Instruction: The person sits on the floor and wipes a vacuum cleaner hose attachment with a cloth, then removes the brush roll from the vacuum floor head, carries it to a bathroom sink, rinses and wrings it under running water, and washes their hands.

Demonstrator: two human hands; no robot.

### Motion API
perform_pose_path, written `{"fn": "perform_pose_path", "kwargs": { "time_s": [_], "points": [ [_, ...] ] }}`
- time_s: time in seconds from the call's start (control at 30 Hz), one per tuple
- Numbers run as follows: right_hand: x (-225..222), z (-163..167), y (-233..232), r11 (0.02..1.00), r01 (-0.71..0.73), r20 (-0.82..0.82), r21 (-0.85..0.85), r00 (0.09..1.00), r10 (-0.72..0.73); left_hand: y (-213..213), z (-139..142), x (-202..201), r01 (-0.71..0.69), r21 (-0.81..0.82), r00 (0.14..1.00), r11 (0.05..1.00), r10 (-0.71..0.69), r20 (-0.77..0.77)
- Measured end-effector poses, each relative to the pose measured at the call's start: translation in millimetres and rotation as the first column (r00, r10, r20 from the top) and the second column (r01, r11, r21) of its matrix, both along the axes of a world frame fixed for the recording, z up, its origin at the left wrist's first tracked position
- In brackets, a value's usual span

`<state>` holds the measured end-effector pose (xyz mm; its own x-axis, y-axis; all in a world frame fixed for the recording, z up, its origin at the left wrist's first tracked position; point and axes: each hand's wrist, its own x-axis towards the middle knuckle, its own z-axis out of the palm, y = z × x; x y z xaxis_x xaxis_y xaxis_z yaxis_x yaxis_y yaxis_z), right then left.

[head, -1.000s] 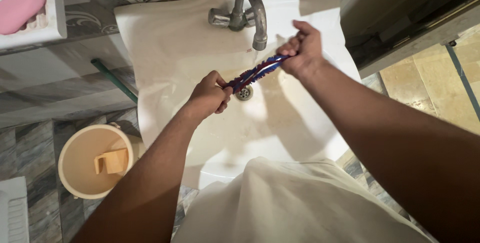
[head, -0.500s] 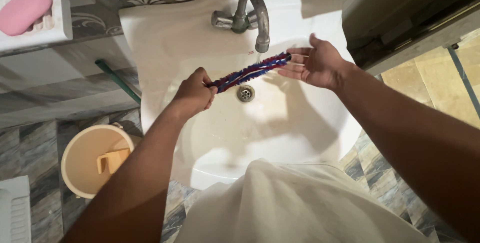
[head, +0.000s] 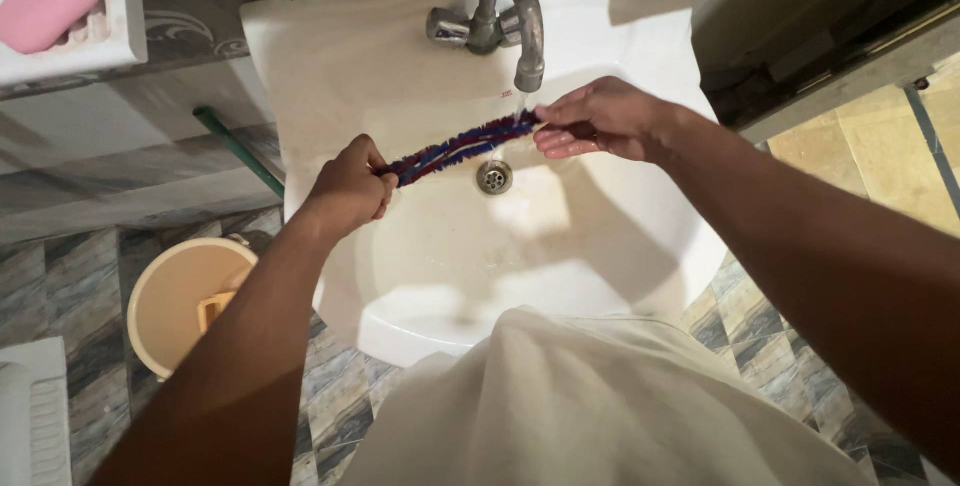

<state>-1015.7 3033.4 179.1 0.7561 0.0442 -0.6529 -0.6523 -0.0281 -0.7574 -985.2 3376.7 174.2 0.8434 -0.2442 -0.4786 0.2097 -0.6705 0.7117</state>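
A person stands at a white wash basin (head: 640, 256) and holds a fuzzy cord (head: 462, 146), dark blue with red strands, stretched across the bowl just above the drain (head: 494, 177) and just below the spout of the metal tap (head: 497, 16). The left hand (head: 350, 186) is closed in a fist around the cord's near end, to the left of the drain and over the basin's left slope. The right hand (head: 600, 118) pinches the far end between thumb and fingertips, the other fingers extended and loosely together, to the right of the tap's spout. The cord runs taut and tilted, its right end higher and almost under the spout; whether water is running cannot be told. Judged from its frayed nap and thin line, the cord is light, soft and limp, would sag if either end were released, and is likely slippery when wet; the ends are the sound places to grip, as held now. Left of the basin, a pink soap bar (head: 48, 4) lies in a white dish on the ledge, a green pipe (head: 238, 151) slants down the wall, and a cream bucket (head: 178, 301) stands on the tiled floor below.
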Motion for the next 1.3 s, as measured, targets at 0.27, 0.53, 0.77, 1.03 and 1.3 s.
{"fn": "perform_pose_path", "kwargs": {
  "time_s": [0.27, 0.53, 0.77, 1.03, 1.3],
  "points": [
    [8.6, -18.0, 14.1, 0.973, -0.126, -0.156, -0.195, 0.983, 0.096, 8.9, -2.6, -12.6, -0.042, 0.006, 0.997, 0.999, 0.042, -0.069],
    [6.3, -41.1, 2.9, 0.971, -0.222, -0.366, -0.087, 0.914, 0.176, 12.4, -6.4, -22.6, -0.050, -0.001, 0.995, 0.999, 0.050, -0.082],
    [-2.2, -49.6, -1.6, 0.983, -0.151, -0.303, -0.109, 0.946, 0.112, 14.2, -6.4, -28.8, -0.070, 0.015, 0.994, 0.997, 0.071, -0.079],
    [-9.3, -45.1, -10.9, 0.995, -0.058, -0.248, -0.086, 0.968, 0.035, 16.1, -10.3, -31.5, -0.068, 0.006, 0.997, 0.998, 0.068, -0.032],
    [-11.7, -46.0, -23.8, 0.996, 0.014, -0.212, -0.091, 0.977, -0.033, 25.7, -17.0, -34.5, -0.099, -0.038, 0.995, 0.994, 0.099, -0.022]
  ]
}}
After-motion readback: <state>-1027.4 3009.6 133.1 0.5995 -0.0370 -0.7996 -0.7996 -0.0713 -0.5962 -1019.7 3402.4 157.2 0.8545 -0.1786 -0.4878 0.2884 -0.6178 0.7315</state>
